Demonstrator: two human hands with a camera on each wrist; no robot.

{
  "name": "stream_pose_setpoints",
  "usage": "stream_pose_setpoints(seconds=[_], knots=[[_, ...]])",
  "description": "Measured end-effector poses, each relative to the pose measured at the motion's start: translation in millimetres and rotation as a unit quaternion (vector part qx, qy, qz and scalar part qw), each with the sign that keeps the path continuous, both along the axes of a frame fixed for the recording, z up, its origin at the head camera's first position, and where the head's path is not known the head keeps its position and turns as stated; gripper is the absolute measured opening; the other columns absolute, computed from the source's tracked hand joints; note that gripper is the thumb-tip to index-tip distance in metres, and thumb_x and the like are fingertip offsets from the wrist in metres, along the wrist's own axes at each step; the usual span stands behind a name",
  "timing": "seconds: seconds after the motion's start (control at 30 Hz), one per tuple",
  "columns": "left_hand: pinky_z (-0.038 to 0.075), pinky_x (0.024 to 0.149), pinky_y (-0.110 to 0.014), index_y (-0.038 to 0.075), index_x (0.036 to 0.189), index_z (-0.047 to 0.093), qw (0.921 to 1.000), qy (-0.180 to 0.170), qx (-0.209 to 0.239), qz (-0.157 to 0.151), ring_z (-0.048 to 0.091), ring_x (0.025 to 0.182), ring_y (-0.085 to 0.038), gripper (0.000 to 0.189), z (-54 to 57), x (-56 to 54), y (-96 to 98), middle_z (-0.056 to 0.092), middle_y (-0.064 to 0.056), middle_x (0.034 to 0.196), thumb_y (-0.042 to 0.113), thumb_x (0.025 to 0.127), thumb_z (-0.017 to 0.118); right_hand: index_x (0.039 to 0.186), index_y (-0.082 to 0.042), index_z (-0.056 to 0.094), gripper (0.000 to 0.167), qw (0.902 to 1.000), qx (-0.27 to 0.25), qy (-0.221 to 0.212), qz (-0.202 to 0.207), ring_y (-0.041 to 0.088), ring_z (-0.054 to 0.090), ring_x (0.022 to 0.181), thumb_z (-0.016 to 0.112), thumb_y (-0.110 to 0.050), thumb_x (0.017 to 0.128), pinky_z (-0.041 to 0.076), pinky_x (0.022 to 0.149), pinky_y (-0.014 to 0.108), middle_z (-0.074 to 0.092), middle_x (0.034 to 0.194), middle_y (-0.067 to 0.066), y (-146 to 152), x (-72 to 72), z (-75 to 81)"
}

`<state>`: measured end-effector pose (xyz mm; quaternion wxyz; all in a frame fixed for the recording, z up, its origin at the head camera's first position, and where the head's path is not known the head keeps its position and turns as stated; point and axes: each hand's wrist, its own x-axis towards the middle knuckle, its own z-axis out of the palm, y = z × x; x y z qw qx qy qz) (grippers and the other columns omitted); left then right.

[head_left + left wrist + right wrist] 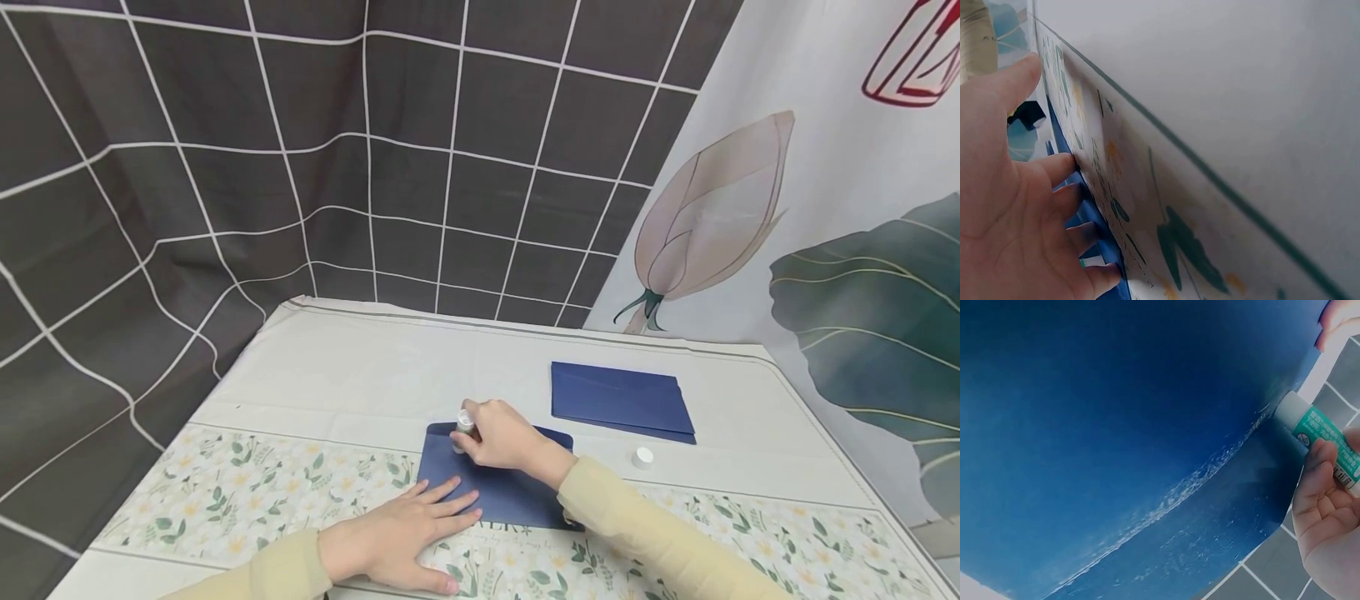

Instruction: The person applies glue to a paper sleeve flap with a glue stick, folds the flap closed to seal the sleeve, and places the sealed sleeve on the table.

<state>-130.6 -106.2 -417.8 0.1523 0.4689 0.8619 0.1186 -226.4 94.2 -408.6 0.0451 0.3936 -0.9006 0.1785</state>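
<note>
A navy blue envelope lies on the table, its narrow flap folded open at the far side. My right hand grips a glue stick with a white top and a green label. The stick's end touches the envelope at the flap crease, near one end. Whitish glue smears run along that crease and spot the flap. My left hand lies flat with fingers spread, fingertips on the envelope's near left part and palm over the flowered cloth. The right forearm hides the envelope's right part.
Farther back on the right lies a small stack of blue envelopes. A white cap stands between that stack and my right sleeve. The table's cloth is white with a floral band. A dark gridded curtain hangs behind the table's far edge.
</note>
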Motion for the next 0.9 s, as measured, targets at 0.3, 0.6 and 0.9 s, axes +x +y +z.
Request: stream_pose_setpoints(seconds=[0.3,0.6,0.9], knots=[[0.029,0.109,-0.063,0.021,0.152,0.030,0.9999,-0.011,-0.003,0.000,0.021,0.147,-0.032,0.076,1.5,-0.4,0.4,0.025,-0.002,0.159,0.065,0.091,0.045,0.090,-0.006,0.059,0.016,0.9999,-0.015,-0.007,-0.003,-0.004,0.039,0.043,0.062,-0.021,0.092,0.034,0.043,0.011,0.053,0.056,-0.006,11.0,2.7,-2.0],[0.028,0.110,-0.063,0.022,0.152,0.030,0.9999,-0.016,0.001,-0.001,0.020,0.148,-0.031,0.076,0.9,-1.5,0.1,0.024,-0.001,0.159,0.065,0.091,0.046,0.094,-0.003,0.060,0.019,0.9999,-0.011,-0.001,-0.010,-0.004,0.037,0.041,0.062,-0.022,0.092,0.034,0.042,0.012,0.050,0.053,-0.008,21.4,3.6,-4.0],[0.029,0.110,-0.062,0.022,0.152,0.029,0.9999,-0.013,-0.008,0.000,0.020,0.148,-0.030,0.077,0.8,-2.2,0.1,0.024,-0.001,0.159,0.065,0.090,0.046,0.086,-0.009,0.057,0.016,0.9997,-0.012,0.006,-0.019,-0.004,0.036,0.042,0.063,-0.022,0.091,0.033,0.042,0.012,0.048,0.054,-0.009,31.3,6.5,-4.3]])
